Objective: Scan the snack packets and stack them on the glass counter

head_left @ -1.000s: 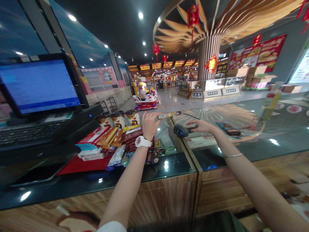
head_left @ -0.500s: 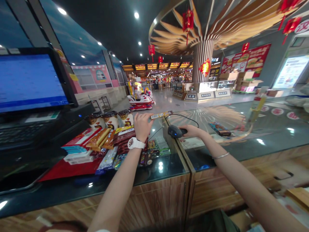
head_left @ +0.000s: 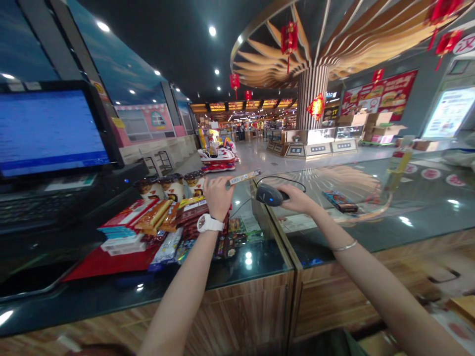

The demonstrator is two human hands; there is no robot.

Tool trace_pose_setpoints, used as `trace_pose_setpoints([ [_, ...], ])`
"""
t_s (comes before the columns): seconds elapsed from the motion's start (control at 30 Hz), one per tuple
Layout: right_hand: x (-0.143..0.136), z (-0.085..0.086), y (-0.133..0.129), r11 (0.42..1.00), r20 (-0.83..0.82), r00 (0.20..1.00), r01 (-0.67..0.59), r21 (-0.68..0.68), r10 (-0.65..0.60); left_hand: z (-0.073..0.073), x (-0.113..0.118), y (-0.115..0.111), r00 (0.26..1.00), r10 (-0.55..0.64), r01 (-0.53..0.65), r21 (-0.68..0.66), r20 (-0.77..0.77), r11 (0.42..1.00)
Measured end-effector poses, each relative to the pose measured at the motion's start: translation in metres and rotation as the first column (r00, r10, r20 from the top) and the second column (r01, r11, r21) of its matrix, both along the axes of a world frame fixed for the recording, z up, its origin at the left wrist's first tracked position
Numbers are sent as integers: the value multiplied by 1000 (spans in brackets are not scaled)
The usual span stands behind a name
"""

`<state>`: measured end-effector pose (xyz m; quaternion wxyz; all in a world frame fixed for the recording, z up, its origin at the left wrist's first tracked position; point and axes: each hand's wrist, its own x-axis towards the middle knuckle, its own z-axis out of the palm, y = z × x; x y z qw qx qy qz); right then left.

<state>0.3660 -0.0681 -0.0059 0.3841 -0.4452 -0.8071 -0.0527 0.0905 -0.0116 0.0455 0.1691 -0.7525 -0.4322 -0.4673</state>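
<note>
My left hand (head_left: 218,198), with a white watch on its wrist, is closed on a thin, flat box (head_left: 243,178) whose narrow side bears a barcode. My right hand (head_left: 297,200) grips a black barcode scanner (head_left: 270,195) with a small blue light, its head pointing left near the box. Below and left of my left hand lie stacked snack packets: brown chocolate packets (head_left: 191,211), orange-gold bars (head_left: 158,217) and red-and-white boxes (head_left: 126,217). Several cups with dark lids (head_left: 172,187) stand behind them. The scanner's cable (head_left: 284,177) loops over the glass counter (head_left: 374,232).
A monitor (head_left: 52,131) and a keyboard (head_left: 44,200) stand at the left. On the right part of the counter are a blue snack packet (head_left: 339,201) and a bottle with yellowish contents (head_left: 398,165). Cardboard boxes (head_left: 382,126) are stacked farther back.
The thin box has tilted, its far end a little higher and more of its side showing. The scanner has shifted slightly left and turned. The view has moved a little.
</note>
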Motion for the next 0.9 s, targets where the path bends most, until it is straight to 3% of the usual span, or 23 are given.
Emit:
trace_pose_setpoints([
  [0.2,-12,9,-10,993,-266,964,2,120,30,0,1,-1,1000,3,-3,1,-1,1000],
  [0.33,-15,10,-13,997,-396,918,3,82,30,0,2,-4,1000,-3,3,15,-13,1000],
  [0.9,-17,9,-15,997,-423,903,-80,7,75,0,0,-5,997,67,-64,98,-25,993],
])
